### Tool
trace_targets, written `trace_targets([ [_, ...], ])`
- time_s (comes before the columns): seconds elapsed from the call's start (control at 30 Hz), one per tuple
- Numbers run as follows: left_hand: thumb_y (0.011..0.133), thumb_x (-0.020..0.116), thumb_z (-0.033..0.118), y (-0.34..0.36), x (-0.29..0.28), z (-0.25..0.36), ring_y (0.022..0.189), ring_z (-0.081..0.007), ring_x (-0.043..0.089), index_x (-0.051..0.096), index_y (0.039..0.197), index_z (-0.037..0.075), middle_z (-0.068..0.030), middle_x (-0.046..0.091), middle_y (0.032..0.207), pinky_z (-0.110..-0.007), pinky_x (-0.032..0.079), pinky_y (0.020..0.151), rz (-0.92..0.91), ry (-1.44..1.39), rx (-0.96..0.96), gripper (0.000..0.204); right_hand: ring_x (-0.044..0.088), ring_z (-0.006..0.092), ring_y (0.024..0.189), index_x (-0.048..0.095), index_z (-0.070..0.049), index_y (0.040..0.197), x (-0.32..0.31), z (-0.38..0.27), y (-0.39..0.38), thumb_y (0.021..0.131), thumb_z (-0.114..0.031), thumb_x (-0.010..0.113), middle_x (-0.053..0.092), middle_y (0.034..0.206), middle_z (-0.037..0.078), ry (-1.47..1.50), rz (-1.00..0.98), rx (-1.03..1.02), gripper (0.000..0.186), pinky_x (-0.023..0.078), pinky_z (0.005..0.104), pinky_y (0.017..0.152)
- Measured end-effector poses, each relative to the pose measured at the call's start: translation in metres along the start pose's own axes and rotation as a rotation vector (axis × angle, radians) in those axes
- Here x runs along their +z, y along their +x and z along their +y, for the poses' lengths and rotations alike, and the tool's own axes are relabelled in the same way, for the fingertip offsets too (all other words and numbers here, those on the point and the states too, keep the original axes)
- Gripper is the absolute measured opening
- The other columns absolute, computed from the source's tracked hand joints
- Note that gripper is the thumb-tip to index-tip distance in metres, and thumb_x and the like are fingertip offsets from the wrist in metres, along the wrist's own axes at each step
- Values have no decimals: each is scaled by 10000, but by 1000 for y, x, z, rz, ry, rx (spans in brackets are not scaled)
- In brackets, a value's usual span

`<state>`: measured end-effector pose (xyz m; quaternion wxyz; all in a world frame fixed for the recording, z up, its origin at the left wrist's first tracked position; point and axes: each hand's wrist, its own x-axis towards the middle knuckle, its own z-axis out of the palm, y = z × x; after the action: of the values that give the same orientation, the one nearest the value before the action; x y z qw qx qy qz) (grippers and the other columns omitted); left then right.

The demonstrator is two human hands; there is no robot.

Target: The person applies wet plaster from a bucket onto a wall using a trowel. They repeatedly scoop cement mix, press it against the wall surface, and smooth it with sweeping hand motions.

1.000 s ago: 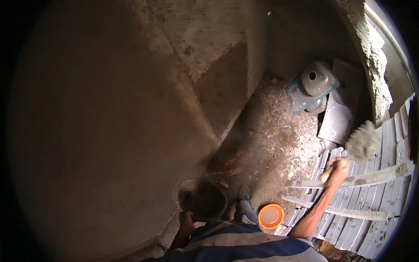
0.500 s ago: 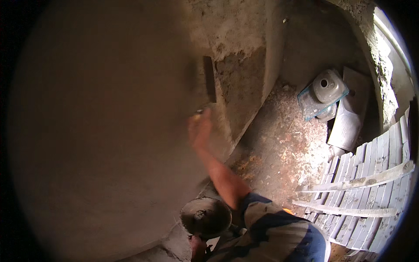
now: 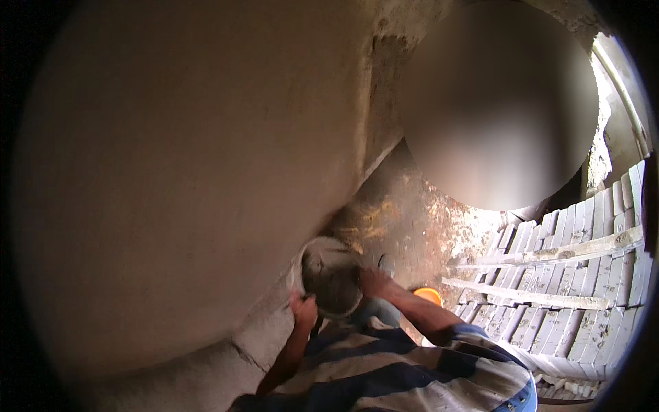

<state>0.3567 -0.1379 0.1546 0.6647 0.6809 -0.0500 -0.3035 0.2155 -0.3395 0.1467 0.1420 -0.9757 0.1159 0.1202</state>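
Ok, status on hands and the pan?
Left hand gripping mortar pan rim. Right hand on opposite rim. Pan against plastered wall; orange bowl behind right forearm.

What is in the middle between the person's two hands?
A round pan holding grey mortar sits between them. In the head view, the left hand grips its near rim and the right hand is at its right edge.

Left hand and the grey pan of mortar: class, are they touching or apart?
Touching. The head view shows the left hand gripping the rim of the grey pan at its lower left edge, with no gap between fingers and rim.
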Motion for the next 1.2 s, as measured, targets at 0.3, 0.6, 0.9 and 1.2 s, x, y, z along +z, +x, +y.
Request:
trace_targets([
  [0.3, 792, 504, -22, -5, 32, 63, 991, -203, 518, 401, 1282, 6, -102, 569, 1121, -292, 405, 866, -229, 226, -55, 502, 585, 239, 725, 496, -73, 1070, 57, -4, 0, 806, -265, 558, 581, 780, 147, 853, -543, 167, 332, 474, 401, 554],
  [0.6, 729, 498, -22, 2, 94, 73, 993, -205, 485, 397, 1270, 21, -107, 522, 1137, -312, 429, 823, -137, 127, -203, 552, 537, 141, 534, 522, -80, 937, -11, 14, -70, 803, -170, 557, 534, 682, 31, 1498, -225, 303, 166, 444, 285, 449],
  [0.9, 642, 613, 53, 69, 184, 43, 884, -223, 466, 438, 1145, 112, -82, 467, 1059, -334, 414, 721, 45, 38, -454, 536, 511, 123, 507, 503, -84, 953, -100, 79, -83, 818, -151, 528, 527, 682, 30, 1909, 78, 468, 153, 438, 256, 445],
  [1.2, 711, 591, 114, 142, 162, -30, 836, -215, 482, 533, 945, 58, -61, 497, 1004, -379, 403, 718, 6, -108, -644, 247, 514, 100, 498, 478, -49, 1147, -214, 237, -175, 888, -248, 500, 518, 675, 25, 1842, 1269, 489, 327, 451, 222, 420],
])
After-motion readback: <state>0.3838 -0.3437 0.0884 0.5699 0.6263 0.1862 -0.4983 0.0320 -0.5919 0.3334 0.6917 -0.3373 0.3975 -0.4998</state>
